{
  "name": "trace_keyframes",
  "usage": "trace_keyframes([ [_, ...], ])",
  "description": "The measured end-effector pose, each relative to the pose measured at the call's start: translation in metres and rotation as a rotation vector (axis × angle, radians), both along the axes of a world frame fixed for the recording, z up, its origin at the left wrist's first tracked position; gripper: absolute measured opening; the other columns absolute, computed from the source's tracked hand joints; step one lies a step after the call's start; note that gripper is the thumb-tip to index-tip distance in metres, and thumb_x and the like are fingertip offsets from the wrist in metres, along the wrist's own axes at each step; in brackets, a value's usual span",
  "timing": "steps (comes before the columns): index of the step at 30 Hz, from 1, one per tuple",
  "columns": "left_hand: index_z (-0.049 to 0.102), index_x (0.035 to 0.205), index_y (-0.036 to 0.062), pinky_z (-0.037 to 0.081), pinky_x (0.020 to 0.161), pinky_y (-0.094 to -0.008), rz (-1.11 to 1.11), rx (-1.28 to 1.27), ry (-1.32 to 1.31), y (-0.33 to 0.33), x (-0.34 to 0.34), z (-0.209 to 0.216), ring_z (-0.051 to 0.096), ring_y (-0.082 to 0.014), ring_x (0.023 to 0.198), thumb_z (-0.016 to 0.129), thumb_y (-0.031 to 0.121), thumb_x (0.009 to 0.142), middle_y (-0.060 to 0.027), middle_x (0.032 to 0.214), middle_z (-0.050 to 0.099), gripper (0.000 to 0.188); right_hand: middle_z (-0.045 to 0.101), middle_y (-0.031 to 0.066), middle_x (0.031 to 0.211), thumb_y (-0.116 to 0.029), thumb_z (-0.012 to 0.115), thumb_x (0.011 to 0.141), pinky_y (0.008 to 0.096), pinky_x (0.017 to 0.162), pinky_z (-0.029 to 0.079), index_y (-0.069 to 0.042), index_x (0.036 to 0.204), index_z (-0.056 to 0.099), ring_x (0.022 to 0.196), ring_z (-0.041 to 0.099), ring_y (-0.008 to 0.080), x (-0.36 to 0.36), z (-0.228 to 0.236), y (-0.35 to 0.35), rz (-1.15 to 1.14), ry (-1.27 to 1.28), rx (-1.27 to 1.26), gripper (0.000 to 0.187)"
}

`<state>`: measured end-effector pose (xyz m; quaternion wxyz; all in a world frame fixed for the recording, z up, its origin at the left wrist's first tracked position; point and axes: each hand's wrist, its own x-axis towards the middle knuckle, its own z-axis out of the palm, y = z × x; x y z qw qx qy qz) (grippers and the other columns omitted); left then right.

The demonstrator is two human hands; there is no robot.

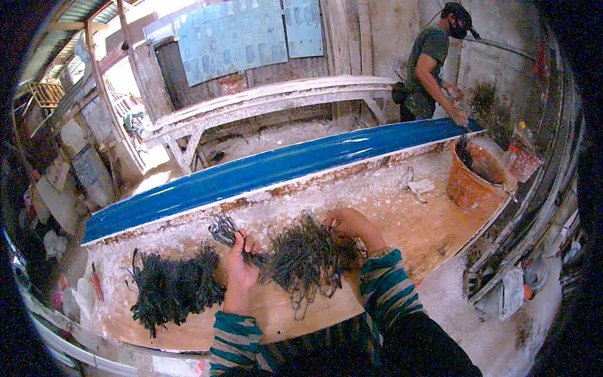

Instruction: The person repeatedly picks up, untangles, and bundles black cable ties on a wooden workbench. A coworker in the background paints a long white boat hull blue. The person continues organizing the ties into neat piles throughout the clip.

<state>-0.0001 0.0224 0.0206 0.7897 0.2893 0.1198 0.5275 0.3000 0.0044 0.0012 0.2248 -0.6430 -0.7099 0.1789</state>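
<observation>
My left hand [242, 267] is closed around a small bunch of dark looped strands [224, 230], whose looped ends stick out above the thumb and fingers. Just right of it lies a loose, tangled pile of similar dark strands [301, 264] on the wooden table. At the pile's upper right edge, my right hand [349, 224] has its fingers bent together on some strands; how many it grips cannot be made out. Left of my left hand, a row of neater dark bundles [177, 286] lies side by side on the table.
A long, glossy blue surface [282, 164] runs behind the plywood table [433, 232]. An orange bucket [465, 187] with dark material stands at the right. Beyond it, another person [428, 72] reaches over the blue surface's end. A whitish bench [276, 97] stands further back.
</observation>
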Motion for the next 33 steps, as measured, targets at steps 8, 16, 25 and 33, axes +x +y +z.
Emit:
trace_keyframes([
  [8, 0.048, 0.092, 0.0143, 0.036, 0.058, -0.0244, 0.014, -0.048, 0.042, 0.0, 0.005, -0.008, 0.037, -0.0089, 0.057, 0.05, 0.036, 0.086, 0.0044, 0.06, 0.035, 0.022, 0.061, 0.0094, 0.072, -0.009, 0.062, 0.065, 0.0347, 0.064, 0.047, -0.007, 0.076, 0.062, 0.068, 0.058, 0.0251, 0.002, 0.0, 0.006, -0.162, 0.093, 0.275, 0.01],
  [16, 0.047, 0.09, 0.0143, 0.036, 0.059, -0.0249, -0.005, -0.029, 0.028, -0.003, 0.007, -0.003, 0.036, -0.0083, 0.056, 0.048, 0.035, 0.087, 0.0044, 0.059, 0.035, 0.021, 0.06, 0.0098, 0.071, -0.012, 0.063, 0.063, 0.0327, 0.062, 0.046, -0.005, 0.073, 0.06, 0.067, 0.058, 0.0221, 0.004, 0.027, -0.013, -0.044, 0.126, 0.207, 0.013],
  [25, 0.047, 0.09, 0.0139, 0.039, 0.06, -0.0282, 0.019, 0.001, 0.034, 0.003, 0.005, -0.013, 0.039, -0.0105, 0.06, 0.05, 0.036, 0.086, 0.0041, 0.06, 0.036, 0.022, 0.062, 0.0105, 0.071, -0.022, 0.068, 0.06, 0.0328, 0.06, 0.046, -0.005, 0.074, 0.062, 0.067, 0.059, 0.0232, 0.007, 0.021, -0.017, 0.063, -0.015, -0.089, 0.022],
  [33, 0.049, 0.091, 0.0149, 0.043, 0.069, -0.0336, 0.041, -0.026, 0.016, 0.0, 0.008, -0.01, 0.046, -0.0146, 0.063, 0.047, 0.035, 0.087, 0.0029, 0.06, 0.038, 0.02, 0.062, 0.0123, 0.071, -0.022, 0.069, 0.051, 0.0384, 0.057, 0.045, -0.006, 0.072, 0.063, 0.066, 0.059, 0.031, 0.005, -0.014, 0.009, 0.09, -0.243, -0.209, 0.027],
])
